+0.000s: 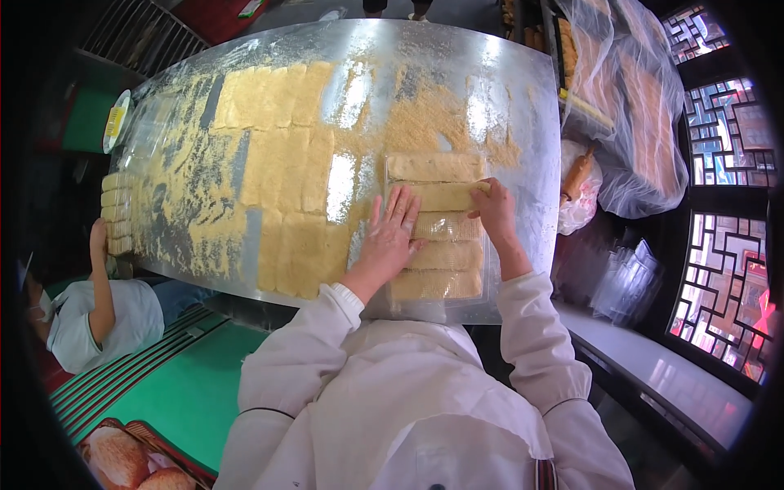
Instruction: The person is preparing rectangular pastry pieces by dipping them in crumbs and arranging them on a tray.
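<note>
A clear plastic tray (490,282) lies near the table's front edge, with several flat golden pastry strips set crosswise in it. My right hand (496,214) pinches the right end of the second pastry strip (447,197) from the far end, thumb and fingers closed on it. Across from it, my left hand (389,238) rests flat at the left side of the tray, its fingers stretched out over the strips' left ends. Beyond the tray, light brown crumbs (425,121) are spread on the metal table (535,163).
Flat pale pastry sheets (286,167) lie left of my hands, with scattered crumbs around them. At the far left a co-worker's hand (99,238) touches another filled tray (117,214). Plastic-covered racks of baked goods (645,122) stand at the right.
</note>
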Demonstrator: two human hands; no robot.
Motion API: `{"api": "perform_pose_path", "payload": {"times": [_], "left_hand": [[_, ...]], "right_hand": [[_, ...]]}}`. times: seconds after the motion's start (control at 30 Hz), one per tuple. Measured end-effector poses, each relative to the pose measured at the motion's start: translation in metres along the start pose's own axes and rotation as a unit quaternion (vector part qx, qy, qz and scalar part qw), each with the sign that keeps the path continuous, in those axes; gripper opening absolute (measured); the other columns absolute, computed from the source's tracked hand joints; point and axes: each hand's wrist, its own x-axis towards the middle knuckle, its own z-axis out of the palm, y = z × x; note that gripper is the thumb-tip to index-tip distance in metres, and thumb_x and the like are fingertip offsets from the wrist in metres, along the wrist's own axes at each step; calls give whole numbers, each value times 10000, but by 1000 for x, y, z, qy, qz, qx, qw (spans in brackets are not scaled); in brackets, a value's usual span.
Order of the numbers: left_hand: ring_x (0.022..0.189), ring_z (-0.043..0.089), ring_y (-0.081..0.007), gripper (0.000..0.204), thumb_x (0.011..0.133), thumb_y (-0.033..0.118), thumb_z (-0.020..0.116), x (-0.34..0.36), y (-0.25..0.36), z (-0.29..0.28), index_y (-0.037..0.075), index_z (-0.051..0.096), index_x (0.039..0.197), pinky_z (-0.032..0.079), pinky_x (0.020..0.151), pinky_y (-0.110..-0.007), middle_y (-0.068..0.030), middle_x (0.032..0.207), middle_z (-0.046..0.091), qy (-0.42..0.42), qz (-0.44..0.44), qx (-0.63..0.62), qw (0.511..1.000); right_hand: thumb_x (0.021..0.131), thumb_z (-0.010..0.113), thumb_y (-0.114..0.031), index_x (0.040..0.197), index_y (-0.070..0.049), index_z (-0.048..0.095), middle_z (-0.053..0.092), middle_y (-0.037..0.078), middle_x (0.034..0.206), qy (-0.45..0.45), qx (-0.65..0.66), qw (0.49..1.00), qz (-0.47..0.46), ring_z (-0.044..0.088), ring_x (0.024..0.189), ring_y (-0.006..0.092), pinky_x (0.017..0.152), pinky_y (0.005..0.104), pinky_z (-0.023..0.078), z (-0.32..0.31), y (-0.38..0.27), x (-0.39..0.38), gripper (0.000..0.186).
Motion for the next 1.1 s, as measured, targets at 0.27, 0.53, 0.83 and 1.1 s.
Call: {"api": "perform_pose_path", "payload": {"times": [0.27,0.53,0.83,1.1], "left_hand": [[1533,77,-292,830,919,432,619,-1,-5,7,41,253,1554,58,1224,-516,-172,1649,104,2,-11,29,1000],[1533,75,-301,829,920,421,619,2,-2,9,37,248,1553,49,1220,-532,-181,1646,106,8,2,25,1000],[1526,101,-319,798,917,370,636,3,-7,-13,-3,283,1528,55,1213,-557,-195,1632,153,27,-13,-21,999],[1514,149,-340,696,935,322,595,-2,-53,-7,-29,356,1487,93,1206,-560,-196,1606,236,60,-30,-92,993]], "right_hand": [[894,655,-99,1168,-42,625,653,151,1141,129,-293,929,-184,635,932,334,857,423,516,-42,7,-26,282],[918,635,-201,1539,-63,284,195,209,1617,8,-370,899,-233,169,1500,400,1152,494,296,-7,41,-38,726],[890,664,-161,1546,-7,224,188,201,1622,0,-382,876,-293,172,1508,358,1194,477,213,16,-5,-45,804],[898,670,-154,1332,5,528,502,207,1418,-66,-299,854,-420,476,1301,392,1047,467,426,131,-76,17,483]]}}
